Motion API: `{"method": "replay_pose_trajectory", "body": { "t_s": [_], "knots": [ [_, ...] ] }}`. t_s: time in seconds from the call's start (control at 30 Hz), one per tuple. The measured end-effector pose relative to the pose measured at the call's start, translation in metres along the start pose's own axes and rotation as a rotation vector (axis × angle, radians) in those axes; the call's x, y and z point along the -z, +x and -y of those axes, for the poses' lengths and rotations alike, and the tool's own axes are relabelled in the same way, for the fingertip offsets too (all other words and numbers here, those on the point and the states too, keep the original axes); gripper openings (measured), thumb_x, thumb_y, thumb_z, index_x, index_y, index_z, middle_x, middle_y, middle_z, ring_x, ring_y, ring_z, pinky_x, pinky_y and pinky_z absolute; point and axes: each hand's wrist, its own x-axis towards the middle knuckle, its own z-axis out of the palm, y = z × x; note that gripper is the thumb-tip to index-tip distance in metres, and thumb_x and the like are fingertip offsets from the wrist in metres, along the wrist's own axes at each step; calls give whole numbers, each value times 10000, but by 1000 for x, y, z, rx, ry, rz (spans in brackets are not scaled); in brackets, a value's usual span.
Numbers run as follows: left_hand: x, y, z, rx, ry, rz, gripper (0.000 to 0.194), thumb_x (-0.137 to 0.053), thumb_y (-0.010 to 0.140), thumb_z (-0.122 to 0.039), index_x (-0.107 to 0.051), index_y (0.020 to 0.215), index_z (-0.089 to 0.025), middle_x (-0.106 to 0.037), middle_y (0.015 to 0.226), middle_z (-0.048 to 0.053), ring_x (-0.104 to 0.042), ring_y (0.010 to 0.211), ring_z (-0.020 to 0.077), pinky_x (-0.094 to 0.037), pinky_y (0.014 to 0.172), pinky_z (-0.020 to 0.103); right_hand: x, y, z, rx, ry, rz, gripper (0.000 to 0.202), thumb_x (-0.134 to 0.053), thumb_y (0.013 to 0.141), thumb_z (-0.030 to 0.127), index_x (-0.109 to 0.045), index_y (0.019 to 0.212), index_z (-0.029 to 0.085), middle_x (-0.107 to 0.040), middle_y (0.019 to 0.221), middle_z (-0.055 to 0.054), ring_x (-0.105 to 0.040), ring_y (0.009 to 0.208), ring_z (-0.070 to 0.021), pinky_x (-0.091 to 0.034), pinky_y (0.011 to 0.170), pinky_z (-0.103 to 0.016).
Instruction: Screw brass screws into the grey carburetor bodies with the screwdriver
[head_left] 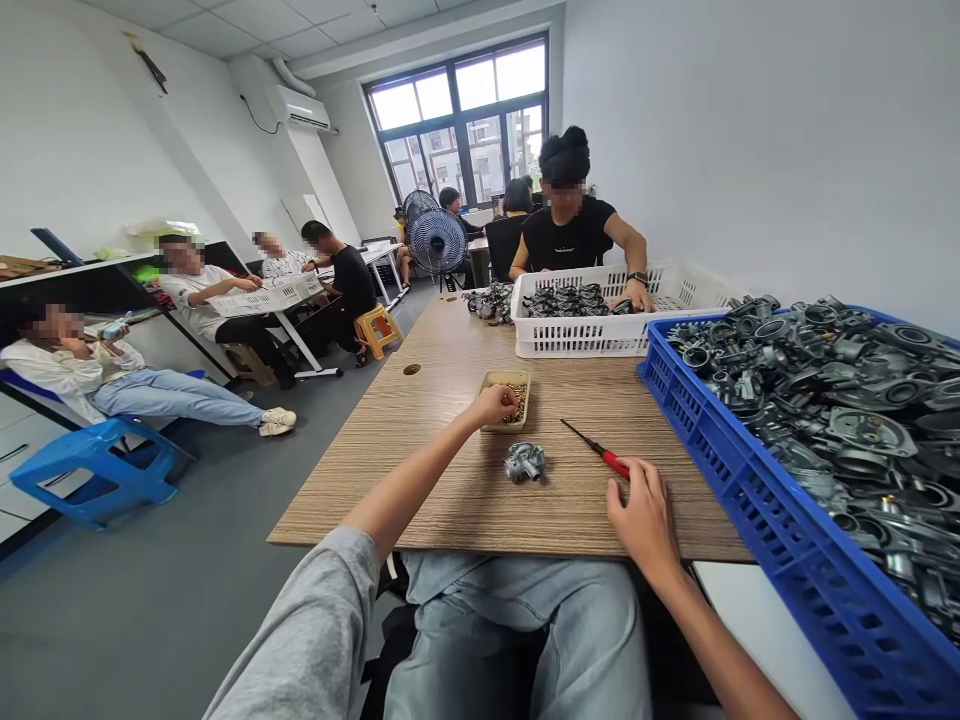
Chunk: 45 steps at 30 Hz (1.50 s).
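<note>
My left hand point(499, 405) reaches into a small beige tray point(491, 428) of tiny brass parts point(519, 398). Its fingers are pinched together; whether a part is between them is too small to see. On the wood-grain table point(450, 470), just in front of that tray, sits a grey metal carburetor point(525, 462). My right hand point(639, 505) rests at the table's near edge, with its fingers closed around the handle of a red and black screwdriver point(616, 464). The screwdriver's dark shaft lies along the tabletop, its tip pointing away to the left.
A blue crate point(720, 470) heaped with carburetors point(855, 400) flanks the table's right side. Beyond stands a white crate point(577, 338) with more carburetors, where a co-worker point(574, 235) has a hand inside. Loose carburetors point(489, 303) lie beside it. Several people sit at left near a blue stool point(97, 460).
</note>
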Motion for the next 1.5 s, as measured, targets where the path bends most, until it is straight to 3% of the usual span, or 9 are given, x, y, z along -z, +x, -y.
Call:
{"method": "replay_pose_trajectory", "body": {
  "t_s": [0.6, 0.8, 0.93, 1.07, 1.2, 1.5],
  "knots": [
    [-2, -8, 6, -54, 13, -31, 78, -744, 775, -179, -745, 852, -193, -714, 766, -2, -646, 731, 167, -496, 716, 244, 0, 0, 1, -1, 15, -1, 322, -516, 971, 271, -597, 1274, 197, -625, 1268, -168, -585, 1211, -336, -479, 1072, -523],
    [4, -16, -3, -62, -39, -121, 73, -682, 797, -161, -721, 856, -179, -731, 825, 11, -653, 781, 162, -502, 742, 244, 3, 1, 4, -5, 4, 7, 321, -517, 975, 270, -599, 1276, 194, -629, 1266, -167, -591, 1202, -344, -486, 1067, -526],
    [14, -37, -16, -90, -86, -178, 116, -641, 838, -182, -713, 928, -175, -746, 899, 18, -636, 762, 143, -501, 736, 241, 4, 1, 5, -8, 6, 14, 325, -527, 967, 253, -600, 1279, 195, -631, 1268, -166, -594, 1217, -340, -478, 1083, -528],
    [13, -75, -36, -220, -164, -127, 116, -640, 867, -208, -706, 962, -196, -746, 910, -6, -612, 708, 120, -480, 700, 229, 5, 1, 5, -15, -10, 24, 332, -532, 967, 249, -600, 1288, 195, -633, 1279, -162, -596, 1216, -333, -481, 1082, -515],
    [3, -104, -50, -296, -126, 8, 164, -632, 849, -145, -713, 980, -205, -739, 911, -7, -615, 701, 121, -476, 709, 235, 6, 1, 5, -12, -13, 27, 333, -536, 964, 250, -604, 1284, 187, -628, 1278, -163, -593, 1229, -331, -481, 1090, -508],
    [-11, -103, -43, -272, -79, 44, 185, -640, 858, -143, -727, 1002, -218, -748, 974, 15, -638, 791, 157, -505, 791, 265, 5, 1, 5, -1, -23, 26, 332, -528, 969, 250, -596, 1289, 193, -629, 1274, -159, -588, 1217, -325, -476, 1081, -505]
  ]
}}
